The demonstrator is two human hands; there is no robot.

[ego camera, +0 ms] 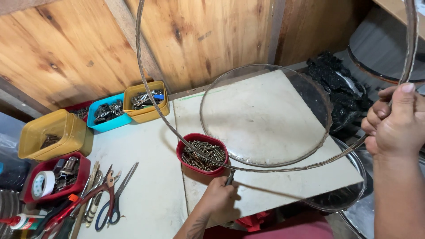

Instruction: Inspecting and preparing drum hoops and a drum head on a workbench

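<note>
While the hoop hangs over the desk (146, 194):
Left hand (220, 198): at six o'clock, grip closed on a small tool (229, 178) beside the red bowl of screws (202, 153).
Hoop (265, 169): metal band arcing above the glass disc (265, 116).
Right hand (394, 121): at three o'clock, grip closed on the band; best held steady.

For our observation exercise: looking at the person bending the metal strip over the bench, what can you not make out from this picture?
- Head view: the metal strip runs off the top edge, so its upper part is cut off.
- The dark tool in the left hand is mostly hidden by the fingers; its kind is unclear.
- The parts in the blue tub are too small to identify.
- The right hand is cut by the right edge.
</note>
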